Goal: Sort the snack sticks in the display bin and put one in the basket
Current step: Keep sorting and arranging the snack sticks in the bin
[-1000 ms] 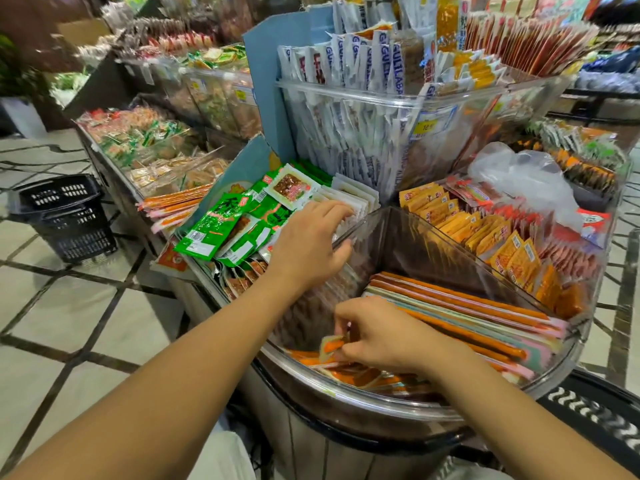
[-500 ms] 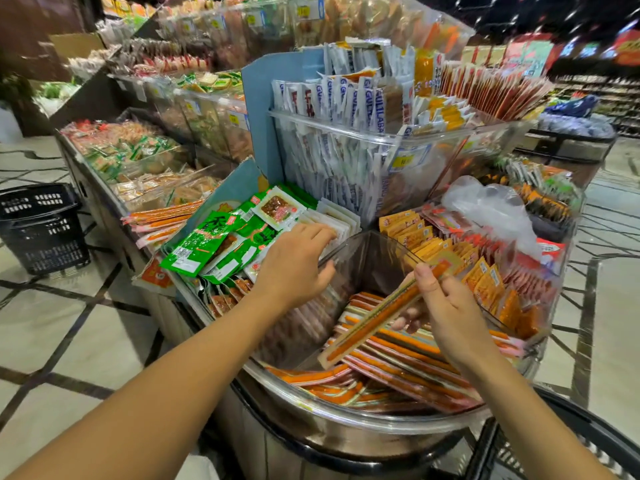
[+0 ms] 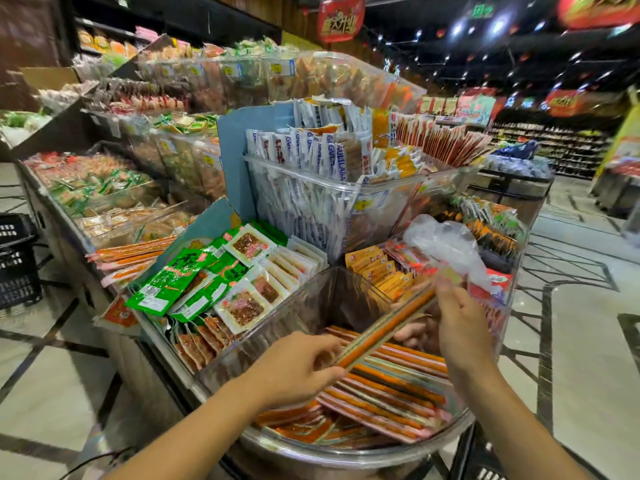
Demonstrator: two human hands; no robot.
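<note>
White stick packets [image 3: 329, 154], standing in the clear upper bin [image 3: 398, 220] at frame centre, carried vertical blue lettering reading "GUILLABA", with later letters hidden. The red hanging sign [image 3: 341, 17] at top centre bore yellow Chinese characters, too blurred to read. The yellow price label [image 3: 364, 203] on the bin front was illegible.

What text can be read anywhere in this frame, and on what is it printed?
"GUILABA": on the white stick packets in the upper clear bin.
Chinese characters on the red hanging banner: too blurred to read.
Print on the green packets and the yellow price tags: too small or blurred.
</note>
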